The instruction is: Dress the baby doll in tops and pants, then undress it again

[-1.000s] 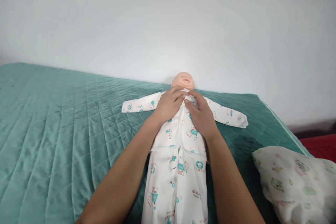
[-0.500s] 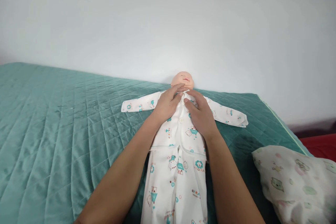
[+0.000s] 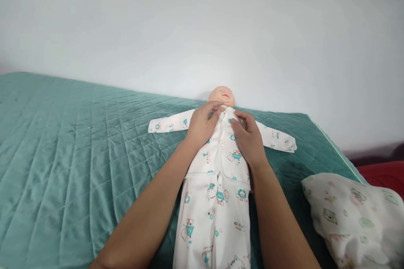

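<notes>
A baby doll (image 3: 221, 94) lies on its back, dressed in a white baby shirt (image 3: 217, 155) with teal and brown prints. White baby trousers (image 3: 214, 218) of the same print cover its lower body. At the collar, my left hand (image 3: 203, 124) has its thumb and fingertips closed on the shirt's edge. My right hand (image 3: 251, 134) rests on the other side of the chest, thumb and fingers apart on the cloth. A button (image 3: 222, 143) shows on the shirt front between the hands. Both sleeves stretch outward, flat.
A green quilted cover (image 3: 78, 155) lies beneath the doll, reaching the white wall (image 3: 158, 42) behind its head. At the lower right sits a bundle of white printed cloth (image 3: 353, 218). Beyond the cover's right edge is something red (image 3: 383, 174).
My right hand has moved right, away from the collar's middle, uncovering more of the shirt front. My left hand stays at the collar. The view has shifted slightly.
</notes>
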Demonstrator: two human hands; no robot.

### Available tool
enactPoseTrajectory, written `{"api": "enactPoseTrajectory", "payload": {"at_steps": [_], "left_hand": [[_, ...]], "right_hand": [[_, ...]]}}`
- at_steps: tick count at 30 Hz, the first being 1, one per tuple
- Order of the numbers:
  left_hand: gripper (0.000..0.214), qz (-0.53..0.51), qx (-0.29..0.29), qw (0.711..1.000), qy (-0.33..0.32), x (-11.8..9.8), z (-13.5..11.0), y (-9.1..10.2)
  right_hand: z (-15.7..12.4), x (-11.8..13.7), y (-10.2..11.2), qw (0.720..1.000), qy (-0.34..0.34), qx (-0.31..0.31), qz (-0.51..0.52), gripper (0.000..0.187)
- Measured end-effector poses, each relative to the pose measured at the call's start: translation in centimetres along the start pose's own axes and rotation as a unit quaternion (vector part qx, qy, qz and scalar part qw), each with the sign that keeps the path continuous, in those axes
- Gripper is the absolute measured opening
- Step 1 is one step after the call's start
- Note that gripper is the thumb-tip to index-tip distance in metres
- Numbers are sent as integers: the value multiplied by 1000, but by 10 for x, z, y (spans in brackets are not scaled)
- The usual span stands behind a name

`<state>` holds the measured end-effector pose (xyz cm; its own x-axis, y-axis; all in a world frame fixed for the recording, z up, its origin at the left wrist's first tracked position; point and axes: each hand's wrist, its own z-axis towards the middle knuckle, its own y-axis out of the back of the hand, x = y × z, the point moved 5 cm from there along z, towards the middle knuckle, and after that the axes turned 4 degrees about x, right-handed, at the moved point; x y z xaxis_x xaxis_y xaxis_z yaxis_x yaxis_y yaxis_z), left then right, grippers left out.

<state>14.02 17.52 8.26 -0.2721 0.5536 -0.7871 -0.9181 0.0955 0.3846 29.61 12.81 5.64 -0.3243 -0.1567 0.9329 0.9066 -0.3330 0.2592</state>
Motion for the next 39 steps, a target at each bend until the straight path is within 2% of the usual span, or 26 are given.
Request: {"api": "enactPoseTrajectory", "payload": {"at_steps": [5,10,13,17,25,34,39], "left_hand": [[25,-30,-21,999,6,-3,-12,4],[20,-88,11,995,33,-9,-23,4],[20,-145,42,988,38,-5,-24,4],[23,-205,84,974,46,2,-21,3],[31,-244,115,960,73,10,-14,5],[29,-228,103,967,50,12,-13,5],[23,-129,61,990,9,3,-15,6]], "right_hand": [[-22,16,-4,997,67,18,-45,33],[-55,13,-4,994,91,29,-59,37],[-65,11,-3,991,104,48,-75,38],[-65,12,-4,985,126,53,-104,38],[-61,17,-9,972,156,56,-167,42],[-60,25,-13,960,161,70,-219,43],[-59,23,-11,968,158,60,-183,41]]}}
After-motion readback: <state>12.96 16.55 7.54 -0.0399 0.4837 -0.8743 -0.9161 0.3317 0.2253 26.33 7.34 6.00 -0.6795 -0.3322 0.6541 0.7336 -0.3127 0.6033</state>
